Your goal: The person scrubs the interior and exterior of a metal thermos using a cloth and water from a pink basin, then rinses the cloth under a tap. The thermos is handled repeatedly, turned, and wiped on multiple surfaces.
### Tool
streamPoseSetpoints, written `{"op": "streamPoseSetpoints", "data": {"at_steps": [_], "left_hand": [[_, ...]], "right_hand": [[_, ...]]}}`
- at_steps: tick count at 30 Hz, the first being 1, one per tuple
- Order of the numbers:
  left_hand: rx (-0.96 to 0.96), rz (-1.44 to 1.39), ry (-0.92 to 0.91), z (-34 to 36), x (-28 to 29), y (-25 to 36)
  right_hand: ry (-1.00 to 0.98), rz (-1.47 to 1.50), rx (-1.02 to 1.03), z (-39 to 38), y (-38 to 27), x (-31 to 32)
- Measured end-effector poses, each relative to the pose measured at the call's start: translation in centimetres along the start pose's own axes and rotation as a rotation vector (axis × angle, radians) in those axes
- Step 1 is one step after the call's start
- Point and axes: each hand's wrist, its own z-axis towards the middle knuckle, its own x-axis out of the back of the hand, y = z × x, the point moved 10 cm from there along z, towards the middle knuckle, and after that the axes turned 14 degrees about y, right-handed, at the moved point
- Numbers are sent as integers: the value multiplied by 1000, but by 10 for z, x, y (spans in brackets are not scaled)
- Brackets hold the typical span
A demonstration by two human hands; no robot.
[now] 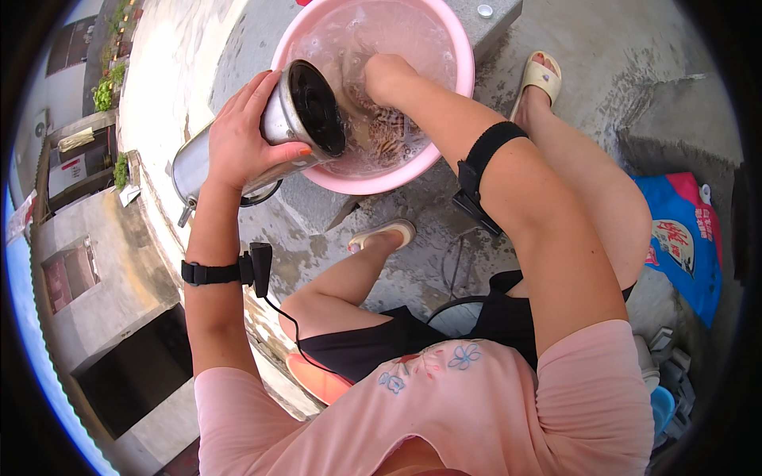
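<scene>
A silver metal cylinder-shaped vessel lies tilted over the left rim of a pink basin, its dark round end toward the water. My left hand is wrapped around its upper side, thumb near the dark end. A small fitting and a dark wire-like handle show at its lower left. Cloudy, bubbly water fills the basin. My right hand reaches into it, and the fingers are hidden below the surface. Close to that hand, a brown striped item shows through the water; its kind is unclear.
The basin rests on a grey stone block. My feet in pale slippers stand on wet concrete around it. A blue and pink printed bag lies at the right, with a small blue container below. One white cap sits behind the basin.
</scene>
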Motion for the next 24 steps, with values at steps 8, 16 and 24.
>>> {"op": "streamPoseSetpoints", "data": {"at_steps": [8,16,24], "left_hand": [[87,-4,8,-11,2,-20],[84,-31,66,-12,5,-20],[158,-46,59,-13,7,-30]], "right_hand": [[75,1449,-190,-53,-81,14],[64,-108,357,-60,-46,9],[235,-40,228,-8,-19,14]]}}
